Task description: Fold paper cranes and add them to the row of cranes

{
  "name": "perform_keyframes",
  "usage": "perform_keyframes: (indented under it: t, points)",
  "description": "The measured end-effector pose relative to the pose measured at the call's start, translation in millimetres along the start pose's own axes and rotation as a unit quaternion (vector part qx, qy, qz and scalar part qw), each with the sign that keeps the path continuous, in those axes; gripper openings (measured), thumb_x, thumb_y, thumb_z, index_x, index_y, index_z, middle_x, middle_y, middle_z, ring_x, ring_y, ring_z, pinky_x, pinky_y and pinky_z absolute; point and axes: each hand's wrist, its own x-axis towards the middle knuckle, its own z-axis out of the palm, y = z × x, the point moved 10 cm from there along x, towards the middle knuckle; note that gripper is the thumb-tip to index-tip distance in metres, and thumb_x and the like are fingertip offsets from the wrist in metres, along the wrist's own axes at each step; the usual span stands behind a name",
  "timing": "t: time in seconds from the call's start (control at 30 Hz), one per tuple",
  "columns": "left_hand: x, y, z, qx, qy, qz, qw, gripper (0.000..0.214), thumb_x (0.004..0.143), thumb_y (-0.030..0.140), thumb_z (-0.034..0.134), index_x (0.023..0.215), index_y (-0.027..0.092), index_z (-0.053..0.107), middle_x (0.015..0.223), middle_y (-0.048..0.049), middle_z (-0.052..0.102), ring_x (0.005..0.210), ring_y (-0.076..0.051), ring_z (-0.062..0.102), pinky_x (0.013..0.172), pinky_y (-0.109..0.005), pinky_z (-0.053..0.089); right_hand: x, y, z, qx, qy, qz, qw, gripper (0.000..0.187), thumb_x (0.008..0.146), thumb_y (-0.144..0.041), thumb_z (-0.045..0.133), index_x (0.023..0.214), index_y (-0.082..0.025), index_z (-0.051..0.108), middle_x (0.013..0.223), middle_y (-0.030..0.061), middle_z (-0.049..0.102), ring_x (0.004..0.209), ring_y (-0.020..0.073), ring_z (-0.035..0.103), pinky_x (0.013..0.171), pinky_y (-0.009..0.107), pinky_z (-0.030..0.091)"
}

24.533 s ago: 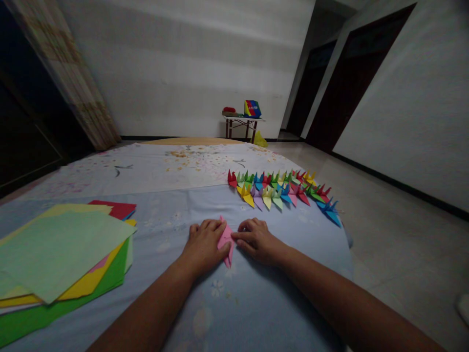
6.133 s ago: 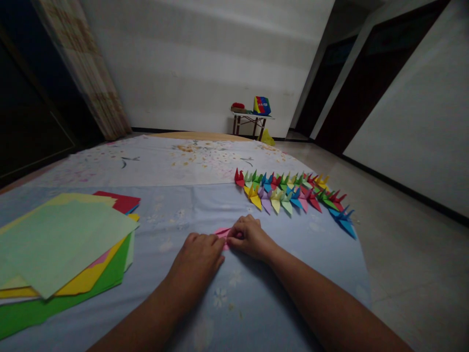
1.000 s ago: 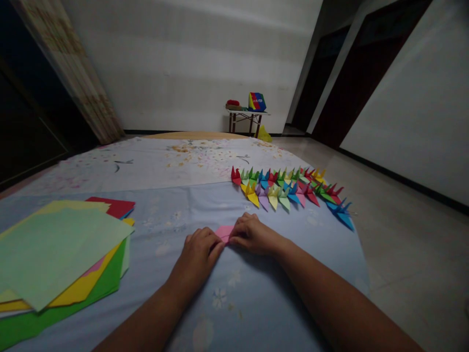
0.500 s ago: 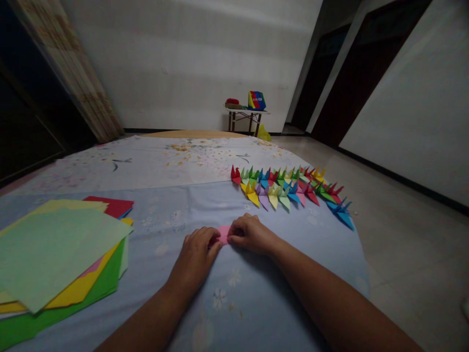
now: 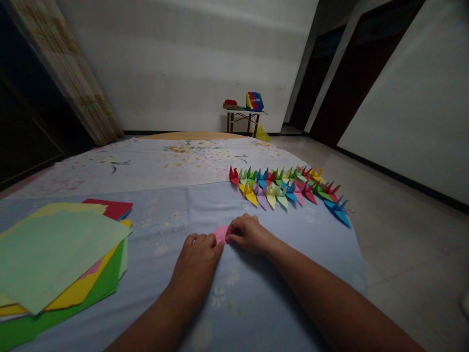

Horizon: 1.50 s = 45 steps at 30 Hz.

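Note:
A small piece of folded pink paper (image 5: 221,234) lies on the blue flowered cloth (image 5: 278,293), between my two hands. My left hand (image 5: 199,254) presses on its left side, with the fingers bent and the thumb at the near edge. On the right side, my right hand (image 5: 248,233) pinches the paper between thumb and curled fingers. Part of the paper is hidden under the fingertips, so its full shape cannot be made out. Beyond my right hand stand rows of folded paper cranes (image 5: 271,196) in several colours.
Sheets of coloured paper (image 5: 62,249) lie in a loose pile at the left, pale green on top. A blue paper crane (image 5: 337,212) sits close to the table's right edge. By the far wall, a small table (image 5: 245,112) carries a colourful box (image 5: 254,101).
My left hand has rolled over, its fingers now lying flatter and more of the pink paper showing. My right hand keeps its pinch. The whole view has shifted slightly.

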Motion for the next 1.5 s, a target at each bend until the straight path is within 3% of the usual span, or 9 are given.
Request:
perform_keyframes:
  t: [0.43,1.03,1.17,1.33,1.5]
  points:
    - [0,2,-2.1,-0.020,-0.021,0.004,1.000,0.027,0.084,0.013,0.041,0.094,0.023,0.064,0.082,-0.0054,0.060,0.079,-0.023,0.054,0.076,-0.039,0.036,-1,22,-6,-0.035,0.025,0.090,0.995,0.019,0.068,-0.044,0.069,0.074,-0.026,0.067,0.081,0.0041,0.055,0.087,0.0217,0.041,0.070,0.032,0.025]
    - [-1,-1,1.2,-0.020,-0.043,0.004,0.999,0.026,0.085,0.016,0.039,0.094,0.022,0.063,0.089,-0.0055,0.060,0.083,-0.021,0.052,0.078,-0.037,0.035,-3,37,-21,-0.081,-0.023,0.115,0.990,0.018,0.065,-0.043,0.070,0.075,-0.027,0.069,0.085,0.0036,0.057,0.092,0.0238,0.044,0.075,0.035,0.030]
    - [0,-1,1.6,-0.022,-0.061,0.002,0.998,0.028,0.087,0.017,0.036,0.093,0.021,0.064,0.090,-0.0061,0.059,0.086,-0.021,0.051,0.080,-0.037,0.033,-3,37,-29,-0.054,-0.013,0.099,0.994,0.016,0.066,-0.038,0.069,0.072,-0.024,0.069,0.086,0.0035,0.059,0.095,0.0232,0.046,0.078,0.034,0.031]
    - [0,-2,-2.0,-0.023,-0.039,-0.001,0.999,0.026,0.086,0.016,0.038,0.092,0.022,0.063,0.089,-0.0052,0.058,0.086,-0.020,0.051,0.083,-0.039,0.031,-1,28,-46,0.013,0.103,0.042,0.994,0.018,0.075,-0.034,0.062,0.086,-0.019,0.065,0.090,0.0046,0.063,0.093,0.0192,0.049,0.082,0.033,0.034]
    - [0,-7,-4.7,-0.020,0.007,-0.002,1.000,0.021,0.086,0.017,0.042,0.090,0.023,0.062,0.090,-0.0037,0.059,0.087,-0.020,0.051,0.086,-0.042,0.027,2,12,-26,-0.006,0.066,-0.025,0.997,0.028,0.074,-0.030,0.064,0.101,-0.020,0.063,0.086,0.0043,0.064,0.088,0.0188,0.050,0.081,0.032,0.035]
